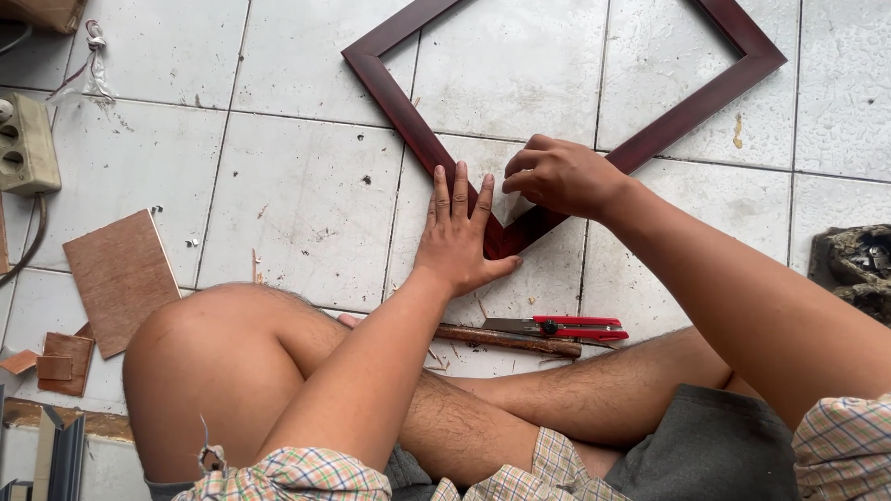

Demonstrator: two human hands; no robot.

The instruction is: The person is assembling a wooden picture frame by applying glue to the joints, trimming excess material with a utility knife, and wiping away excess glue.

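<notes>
A dark red wooden picture frame lies on the white floor tiles, turned so one corner points toward me. My left hand lies flat on the frame's left arm, pressing it down beside that near corner, fingers together. My right hand rests on the right arm of the same corner, fingers curled and pinching at the joint; whether it holds something small I cannot tell. A red utility knife and a brown wooden stick lie on the floor just in front of my crossed legs.
Flat brown board pieces and smaller scraps lie to the left. A beige power socket block with its cord sits at the far left. A dark object is at the right edge. Wood chips litter the tiles.
</notes>
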